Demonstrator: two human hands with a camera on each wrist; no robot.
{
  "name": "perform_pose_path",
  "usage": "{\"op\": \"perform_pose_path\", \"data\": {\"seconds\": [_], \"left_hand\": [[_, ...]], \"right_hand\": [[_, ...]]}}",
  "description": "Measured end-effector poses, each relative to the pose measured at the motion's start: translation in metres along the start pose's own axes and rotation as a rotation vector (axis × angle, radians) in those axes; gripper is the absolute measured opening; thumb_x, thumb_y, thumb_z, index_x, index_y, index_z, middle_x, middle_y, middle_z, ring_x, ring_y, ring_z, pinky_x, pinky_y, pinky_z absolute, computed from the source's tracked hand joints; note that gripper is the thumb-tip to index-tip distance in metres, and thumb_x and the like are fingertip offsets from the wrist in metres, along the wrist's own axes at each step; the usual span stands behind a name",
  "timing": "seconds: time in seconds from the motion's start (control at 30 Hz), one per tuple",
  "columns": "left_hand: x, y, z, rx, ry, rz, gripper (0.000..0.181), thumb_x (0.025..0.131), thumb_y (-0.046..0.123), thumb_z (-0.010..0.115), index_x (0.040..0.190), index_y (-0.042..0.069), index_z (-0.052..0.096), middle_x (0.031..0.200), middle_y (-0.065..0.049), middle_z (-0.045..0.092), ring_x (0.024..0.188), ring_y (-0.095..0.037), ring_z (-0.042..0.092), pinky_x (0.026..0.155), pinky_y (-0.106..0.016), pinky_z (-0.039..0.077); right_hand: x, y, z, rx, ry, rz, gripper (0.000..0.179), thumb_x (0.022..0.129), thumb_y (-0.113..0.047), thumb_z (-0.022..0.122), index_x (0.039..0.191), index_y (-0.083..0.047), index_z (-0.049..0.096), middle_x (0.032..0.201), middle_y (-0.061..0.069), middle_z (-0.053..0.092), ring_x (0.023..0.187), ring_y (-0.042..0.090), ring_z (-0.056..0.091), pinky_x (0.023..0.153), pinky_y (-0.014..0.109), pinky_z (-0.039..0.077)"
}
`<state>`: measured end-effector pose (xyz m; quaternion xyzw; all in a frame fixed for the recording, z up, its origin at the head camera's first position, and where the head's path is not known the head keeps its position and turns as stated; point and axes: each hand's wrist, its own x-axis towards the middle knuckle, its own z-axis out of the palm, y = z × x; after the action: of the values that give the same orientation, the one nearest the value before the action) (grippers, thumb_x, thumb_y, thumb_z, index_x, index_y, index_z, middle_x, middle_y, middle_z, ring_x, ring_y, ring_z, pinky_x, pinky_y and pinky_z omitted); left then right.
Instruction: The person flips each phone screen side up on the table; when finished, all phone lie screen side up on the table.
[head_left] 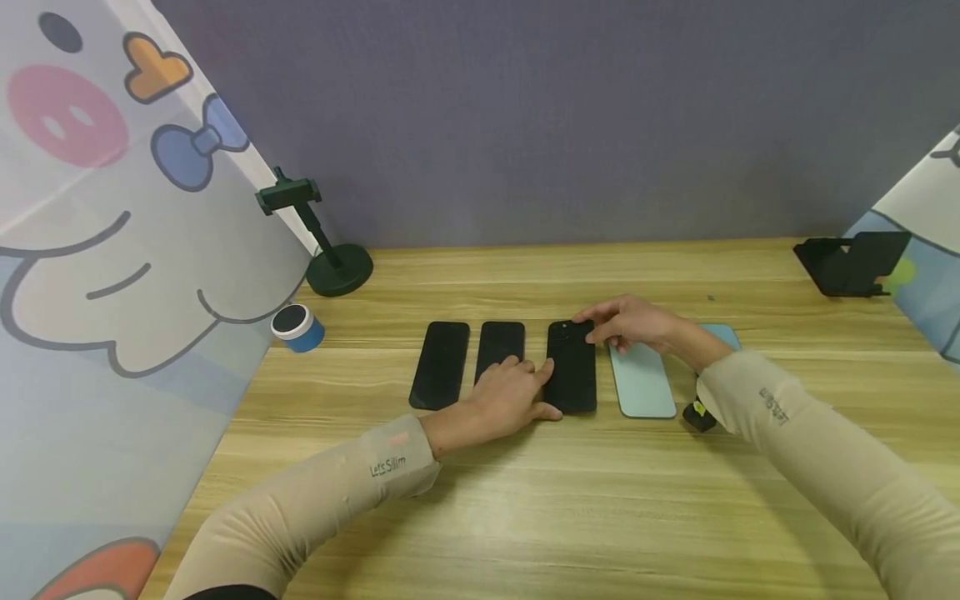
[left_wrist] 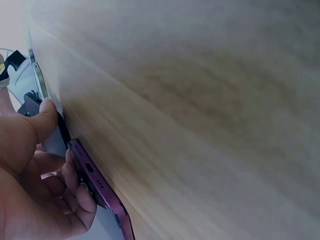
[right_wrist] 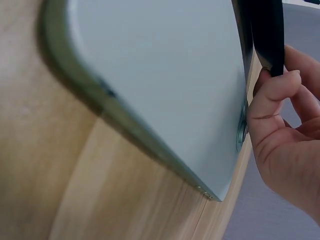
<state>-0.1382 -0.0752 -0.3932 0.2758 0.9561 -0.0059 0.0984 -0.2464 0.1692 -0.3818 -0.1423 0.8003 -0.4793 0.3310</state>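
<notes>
A black phone (head_left: 570, 377) lies back side up, its camera patch at the far end, between both hands. My left hand (head_left: 504, 393) holds its near left corner, thumb at the near end and forefinger at the left side. At the far right corner, my right hand (head_left: 633, 323) pinches the phone between thumb and fingers; the right wrist view shows this black edge (right_wrist: 270, 35) in the grip. Left fingers partly cover a second dark phone (head_left: 501, 342), whose purple edge (left_wrist: 97, 182) shows in the left wrist view. A pale green phone (head_left: 645, 383) lies under the right wrist.
Farthest left in the row is another dark phone (head_left: 440, 365). Partly behind the right forearm are a blue phone (head_left: 722, 333) and a small black object (head_left: 700, 417). A green stand (head_left: 337, 268), a blue-and-white tub (head_left: 303, 331) and a black folding stand (head_left: 855, 265) line the back.
</notes>
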Motion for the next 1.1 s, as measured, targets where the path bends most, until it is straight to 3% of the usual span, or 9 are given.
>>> {"op": "perform_pose_path", "data": {"seconds": [0.3, 0.7, 1.1], "left_hand": [[0.000, 0.000, -0.003, 0.014, -0.012, 0.003, 0.080, 0.093, 0.065, 0.052, 0.157, 0.019, 0.036, 0.132, -0.004, 0.065, 0.116, -0.024, 0.061, 0.086, -0.036, 0.055], [-0.001, -0.001, -0.005, 0.005, -0.017, 0.020, 0.080, 0.093, 0.065, 0.051, 0.157, 0.020, 0.035, 0.132, -0.004, 0.065, 0.117, -0.024, 0.061, 0.087, -0.035, 0.055], [-0.001, -0.002, -0.005, 0.018, -0.018, 0.038, 0.079, 0.094, 0.064, 0.051, 0.157, 0.019, 0.036, 0.122, -0.002, 0.064, 0.099, -0.019, 0.060, 0.071, -0.028, 0.052]], "right_hand": [[-0.003, 0.002, 0.001, 0.010, 0.030, -0.016, 0.053, 0.096, -0.017, 0.068, 0.146, -0.008, 0.053, 0.077, 0.001, 0.053, 0.060, 0.012, 0.046, 0.056, 0.029, 0.044], [-0.008, -0.004, 0.002, -0.001, 0.056, -0.002, 0.056, 0.097, -0.019, 0.066, 0.149, -0.006, 0.049, 0.085, 0.004, 0.058, 0.065, 0.012, 0.051, 0.057, 0.029, 0.048], [-0.010, -0.012, 0.002, -0.030, 0.053, 0.038, 0.056, 0.096, -0.018, 0.066, 0.148, -0.006, 0.049, 0.085, 0.003, 0.062, 0.064, 0.010, 0.053, 0.056, 0.028, 0.050]]}}
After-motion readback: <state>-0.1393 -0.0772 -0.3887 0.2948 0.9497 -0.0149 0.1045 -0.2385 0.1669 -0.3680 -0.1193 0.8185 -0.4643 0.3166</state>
